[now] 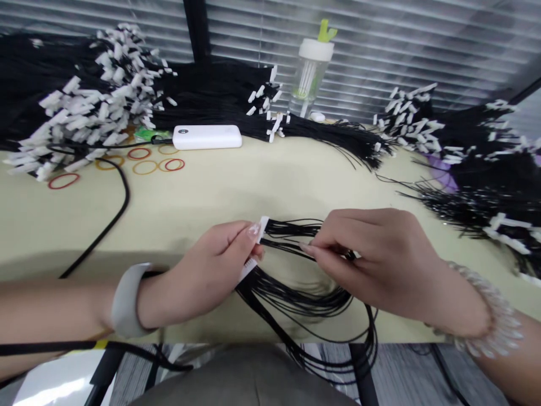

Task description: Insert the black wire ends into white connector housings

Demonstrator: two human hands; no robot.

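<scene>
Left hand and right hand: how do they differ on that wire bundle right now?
The left hand pinches a white connector at the wire ends, while the right hand pinches the black wires further along, away from the connector. The left hand has a wide grey wristband at its wrist; the right hand has a translucent bracelet. Both hands are bare and work on the same bundle.

Harness: 6 o'clock, over table edge.
Power bank: 12 o'clock, on table.
Bottle: 1 o'clock, behind power bank.
Wire bundles: 10 and 2 o'clock.
Rubber bands: 10 o'clock, before bundles.
</scene>
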